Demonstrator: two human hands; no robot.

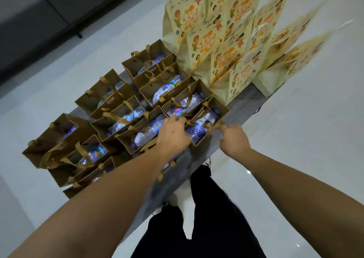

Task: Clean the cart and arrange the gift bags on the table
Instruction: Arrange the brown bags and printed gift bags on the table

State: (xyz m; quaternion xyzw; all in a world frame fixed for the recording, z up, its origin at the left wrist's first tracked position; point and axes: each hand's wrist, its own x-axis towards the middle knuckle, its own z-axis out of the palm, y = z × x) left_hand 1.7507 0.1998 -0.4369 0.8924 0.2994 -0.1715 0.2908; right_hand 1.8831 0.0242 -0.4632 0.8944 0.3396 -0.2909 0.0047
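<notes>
Your left hand (173,133) and right hand (233,139) each gripped a ribbon handle of the nearest brown gift bag (206,120) (holding bottles), squaring it against its neighbours on the grey table (248,100).

About 11 brown gift bags (126,120), roughly 8 yellow patterned gift bags (222,41), 2 hands.

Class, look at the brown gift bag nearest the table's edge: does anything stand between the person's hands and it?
Nothing visible does. The left hand rests on the brown gift bag, and the right hand grips its ribbon handle.
</notes>
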